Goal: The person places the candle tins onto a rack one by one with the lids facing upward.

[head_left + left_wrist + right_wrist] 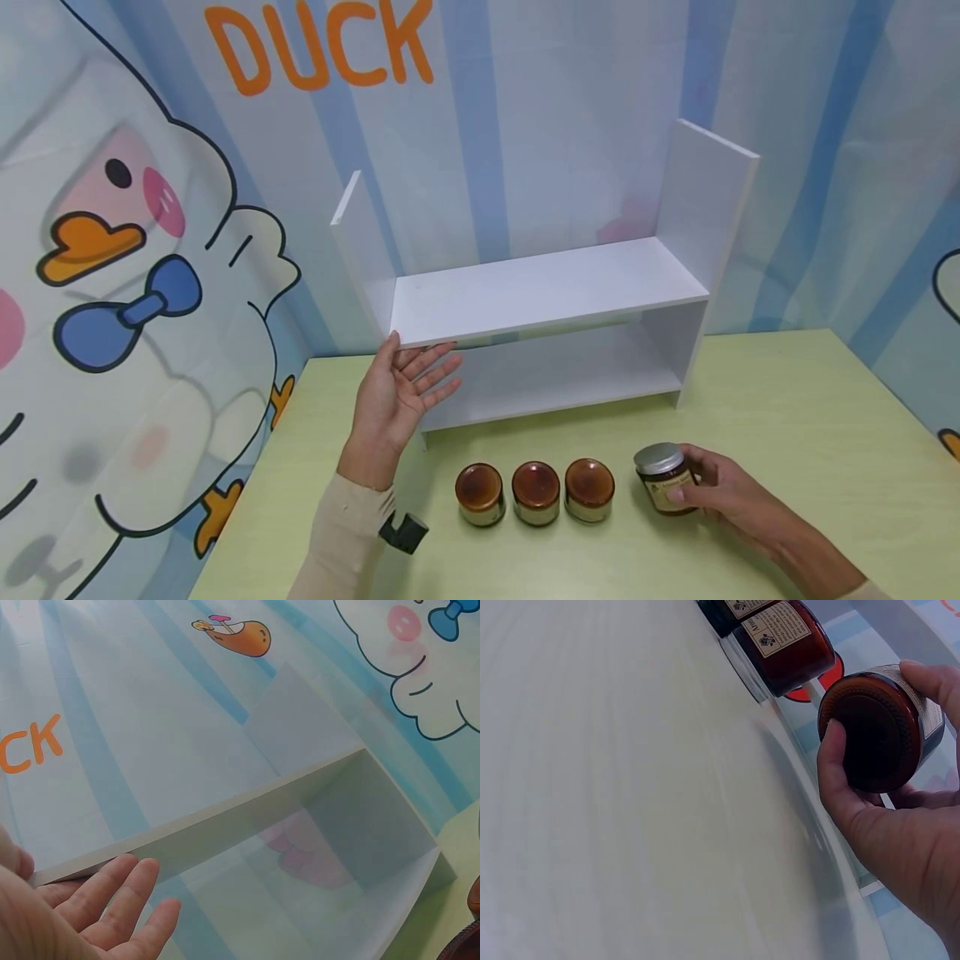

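Observation:
A small amber glass jar (666, 483) with a silver lid and a paper label is in my right hand (738, 500), pinched between thumb and fingers. It is lid up, slightly tilted; the right wrist view shows the dark base of the jar (874, 731). To its left, three similar jars stand in a row, amber bases upward: a left jar (480, 494), a middle jar (536, 493) and a right jar (589, 490). My left hand (393, 400) grips the front left edge of a white shelf (540, 292), thumb at the board's edge and spread fingers beneath it.
The two-tier shelf unit, with raised side panels (708, 208), stands on a pale yellow-green table (795, 417) behind the jars. A curtain (555, 108) with duck prints hangs behind. A black strap device (403, 532) is on my left wrist.

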A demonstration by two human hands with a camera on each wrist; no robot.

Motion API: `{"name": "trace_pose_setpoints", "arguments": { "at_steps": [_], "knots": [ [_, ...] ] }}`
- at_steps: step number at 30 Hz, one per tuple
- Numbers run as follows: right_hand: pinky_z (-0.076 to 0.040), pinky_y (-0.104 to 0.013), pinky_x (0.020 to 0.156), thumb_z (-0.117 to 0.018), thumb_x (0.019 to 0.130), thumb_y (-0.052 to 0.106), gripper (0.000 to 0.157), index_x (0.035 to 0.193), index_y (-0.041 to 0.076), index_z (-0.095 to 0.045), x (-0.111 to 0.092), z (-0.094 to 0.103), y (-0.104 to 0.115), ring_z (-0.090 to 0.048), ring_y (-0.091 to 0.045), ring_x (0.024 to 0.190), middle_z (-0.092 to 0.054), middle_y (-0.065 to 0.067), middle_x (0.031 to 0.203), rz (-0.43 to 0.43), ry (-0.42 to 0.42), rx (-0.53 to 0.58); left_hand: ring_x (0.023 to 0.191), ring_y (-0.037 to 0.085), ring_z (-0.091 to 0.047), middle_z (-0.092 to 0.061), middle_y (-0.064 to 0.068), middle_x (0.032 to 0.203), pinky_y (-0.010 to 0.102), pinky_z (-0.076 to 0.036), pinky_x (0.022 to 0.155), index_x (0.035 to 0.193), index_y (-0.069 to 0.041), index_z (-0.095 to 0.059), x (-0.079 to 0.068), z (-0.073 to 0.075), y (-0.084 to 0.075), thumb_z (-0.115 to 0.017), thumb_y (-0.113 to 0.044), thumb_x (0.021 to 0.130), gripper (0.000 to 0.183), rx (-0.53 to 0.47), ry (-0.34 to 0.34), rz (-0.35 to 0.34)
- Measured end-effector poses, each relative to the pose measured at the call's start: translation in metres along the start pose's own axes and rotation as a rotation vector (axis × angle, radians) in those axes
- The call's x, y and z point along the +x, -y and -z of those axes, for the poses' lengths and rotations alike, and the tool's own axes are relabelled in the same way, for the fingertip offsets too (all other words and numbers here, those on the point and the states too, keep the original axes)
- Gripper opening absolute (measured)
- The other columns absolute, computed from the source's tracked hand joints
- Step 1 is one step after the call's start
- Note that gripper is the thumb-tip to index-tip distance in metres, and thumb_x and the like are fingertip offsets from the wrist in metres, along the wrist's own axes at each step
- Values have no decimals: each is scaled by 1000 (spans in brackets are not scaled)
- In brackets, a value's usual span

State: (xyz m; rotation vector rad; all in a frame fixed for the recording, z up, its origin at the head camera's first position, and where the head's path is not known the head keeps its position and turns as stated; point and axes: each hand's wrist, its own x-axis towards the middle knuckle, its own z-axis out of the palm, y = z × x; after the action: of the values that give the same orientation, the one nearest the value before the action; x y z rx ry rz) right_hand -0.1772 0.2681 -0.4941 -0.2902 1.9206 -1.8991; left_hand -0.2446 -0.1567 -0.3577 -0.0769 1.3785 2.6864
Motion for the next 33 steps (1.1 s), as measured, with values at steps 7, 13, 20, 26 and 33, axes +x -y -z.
{"name": "trace_pose_setpoints", "arguments": {
  "at_steps": [7,13,20,26,33],
  "knots": [
    [-54,-29,94,-62,100,9,77,153,-16,-13,0,-1,0,-58,-13,117,-54,-6,134,7,10,3,114,32,-70,-68,16,131,54,-51,102,131,-2,-52,0,-1,0,-41,-47,110,51,2,4,1],
    [-54,-32,93,-64,99,9,77,153,-17,-16,0,-3,0,-59,-17,117,-55,-9,133,0,11,-4,113,31,-71,-67,17,132,54,-52,102,131,-2,-52,0,-2,0,-41,-47,110,51,1,0,4],
    [-54,-32,93,-64,99,9,70,151,-13,-23,-1,-3,-2,-60,-17,117,-56,-7,133,3,-1,-2,113,31,-71,-68,17,131,53,-52,101,129,-2,-52,0,-1,1,-41,-47,110,51,4,1,6],
    [-55,-32,93,-61,100,5,56,151,2,-38,-2,-4,-3,-60,-14,118,-59,0,133,60,19,21,112,31,-71,-71,15,126,53,-52,101,127,-2,-53,-1,0,2,-41,-47,110,50,3,1,4],
    [-54,-31,95,-61,100,6,57,153,5,-40,-1,-3,-1,-59,-12,120,-59,2,135,59,-5,-7,113,32,-70,-67,18,133,54,-52,101,129,-2,-53,0,0,0,-42,-47,110,51,-7,6,1]
  ]
}}
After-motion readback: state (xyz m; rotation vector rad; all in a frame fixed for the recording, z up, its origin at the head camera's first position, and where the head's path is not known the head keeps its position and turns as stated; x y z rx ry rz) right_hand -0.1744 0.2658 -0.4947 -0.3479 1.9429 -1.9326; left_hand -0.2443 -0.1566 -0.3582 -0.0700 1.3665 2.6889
